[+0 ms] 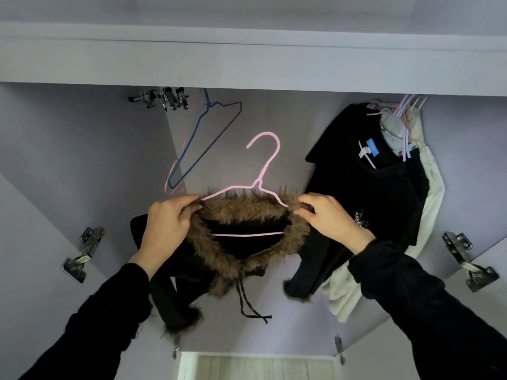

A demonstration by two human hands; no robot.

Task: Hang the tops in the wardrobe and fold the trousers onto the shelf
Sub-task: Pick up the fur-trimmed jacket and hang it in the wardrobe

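My left hand (167,220) pinches the furry collar of a black top (241,242) at its left end. My thumb and fingers are curled round the brown fur (219,250). My right hand (326,218) pinches the same collar at its right end, with the fingers curled on the fur too. Both my arms are in black sleeves.

The black top is up in front of the open wardrobe (82,149), between my two hands. A pink hanger (263,171) sits inside it. The hanger's shoulders poke out just above the fur, and its bottom bar shows through the neck hole. Its hook points up and is not on anything. The top's sleeves hang down on both sides, and they have brown fur at the cuffs. Two thin dark strings (247,305) dangle from the front of the collar.

Behind, on the left, a blue hanger (203,138) hangs with no clothes on it, tilted, with a pink one partly hidden just behind it. Near its top are some shiny metal clips (164,98). On the right, a black shirt (384,187) hangs on a hanger, with a blue label at its neck. Beside it hang some pale clothes (428,215) on more hangers. Metal hinges (85,253) show on the wardrobe doors, left and right.
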